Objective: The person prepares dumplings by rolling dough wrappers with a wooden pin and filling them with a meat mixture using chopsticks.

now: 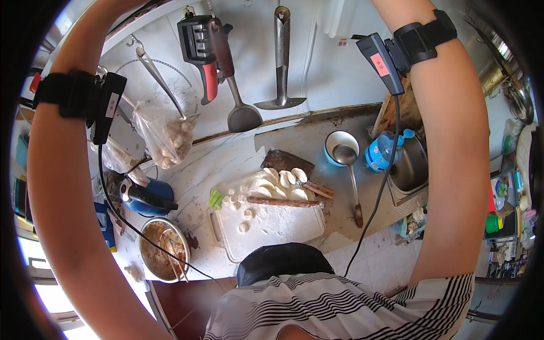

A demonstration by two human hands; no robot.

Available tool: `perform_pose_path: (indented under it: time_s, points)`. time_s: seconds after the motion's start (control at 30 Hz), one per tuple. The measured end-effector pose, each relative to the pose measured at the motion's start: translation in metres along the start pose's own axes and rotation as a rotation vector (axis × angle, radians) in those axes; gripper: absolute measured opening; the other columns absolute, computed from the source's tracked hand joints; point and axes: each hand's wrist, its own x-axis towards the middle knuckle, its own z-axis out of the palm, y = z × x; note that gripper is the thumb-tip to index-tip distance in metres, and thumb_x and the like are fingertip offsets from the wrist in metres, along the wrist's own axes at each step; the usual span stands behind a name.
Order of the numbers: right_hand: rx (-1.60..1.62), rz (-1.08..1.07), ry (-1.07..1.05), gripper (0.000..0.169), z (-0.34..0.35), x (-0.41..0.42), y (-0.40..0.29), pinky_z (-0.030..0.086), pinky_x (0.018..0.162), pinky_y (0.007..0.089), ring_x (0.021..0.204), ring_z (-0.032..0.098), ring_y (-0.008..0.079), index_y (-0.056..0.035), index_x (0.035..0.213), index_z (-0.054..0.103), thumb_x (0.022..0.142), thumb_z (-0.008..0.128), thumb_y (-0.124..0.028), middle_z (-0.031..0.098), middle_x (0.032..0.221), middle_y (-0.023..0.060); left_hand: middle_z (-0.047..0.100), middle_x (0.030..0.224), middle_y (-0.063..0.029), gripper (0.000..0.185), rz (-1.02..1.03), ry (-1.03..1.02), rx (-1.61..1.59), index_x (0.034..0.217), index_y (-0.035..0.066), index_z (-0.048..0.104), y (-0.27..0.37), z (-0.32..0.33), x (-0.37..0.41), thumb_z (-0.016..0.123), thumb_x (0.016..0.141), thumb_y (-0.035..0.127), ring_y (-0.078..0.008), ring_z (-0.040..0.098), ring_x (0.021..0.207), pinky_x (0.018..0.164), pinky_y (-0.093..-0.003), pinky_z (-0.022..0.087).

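Both my hands are out of view past the top edge; only my raised forearms with strapped black devices show. Before me on the counter lies a floured white cutting board [272, 227]. A wooden rolling pin [284, 202] rests across it, with several folded dumplings [265, 183] behind. Small dough pieces [248, 213] and a green vegetable piece [216, 199] are at its left side. A cleaver [287, 161] lies behind the dumplings, its wooden handle to the right. At the left stands a metal bowl [145, 250] with filling residue and chopsticks [173, 253].
A blue electric kettle [163, 197] stands behind the bowl. An enamel bowl [329, 155] holds a ladle [352, 182], beside a blue-labelled plastic bottle [376, 155] and the sink [410, 165]. On the wall hang a spatula [244, 118], a knife sharpener [197, 40] and a plastic bag [165, 140].
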Motion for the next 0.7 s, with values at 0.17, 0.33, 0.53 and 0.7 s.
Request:
perform_pose_path:
  time_s: [0.17,0.33,0.53,0.7]
  points:
    - [0.013,-0.023,0.048,0.020,0.007,0.005,-0.003,0.036,0.039,0.0258,0.047,0.046,0.0164,-0.0006,0.082,0.049,0.094,0.044,-0.015,0.051,0.061,0.0088,0.060,0.109,-0.0195,0.062,0.058,0.090,0.054,0.132,0.002,0.040,-0.017,0.004,0.005,0.062,0.086,0.036,-0.0284,0.059,0.096,0.085,-0.0354,0.046]
    - [-0.012,-0.132,0.174,0.019,0.010,0.007,0.006,0.034,0.036,0.0287,0.044,0.044,0.0156,-0.0002,0.081,0.052,0.092,0.046,-0.014,0.051,0.059,0.0086,0.060,0.109,-0.0198,0.061,0.183,0.151,0.107,0.129,0.001,0.045,-0.028,0.008,0.009,0.064,0.083,0.036,-0.0308,0.059,0.099,0.088,-0.0362,0.046]
    - [0.031,-0.179,0.212,0.016,0.024,-0.026,0.010,0.025,0.033,0.0266,0.042,0.036,0.0129,0.0016,0.080,0.055,0.087,0.049,-0.011,0.054,0.064,0.0106,0.063,0.106,-0.0208,0.058,0.135,0.183,0.272,0.125,0.000,0.049,-0.007,-0.005,-0.017,0.062,0.084,0.039,-0.0335,0.061,0.097,0.087,-0.0382,0.047]
    - [0.140,-0.282,0.202,0.015,0.026,-0.020,0.015,0.025,0.033,0.0256,0.041,0.035,0.0116,0.0029,0.081,0.055,0.087,0.050,-0.010,0.058,0.070,0.0131,0.063,0.107,-0.0222,0.060,0.036,0.125,0.174,0.126,0.000,0.049,0.000,-0.006,-0.028,0.060,0.084,0.042,-0.0355,0.061,0.099,0.087,-0.0389,0.047]
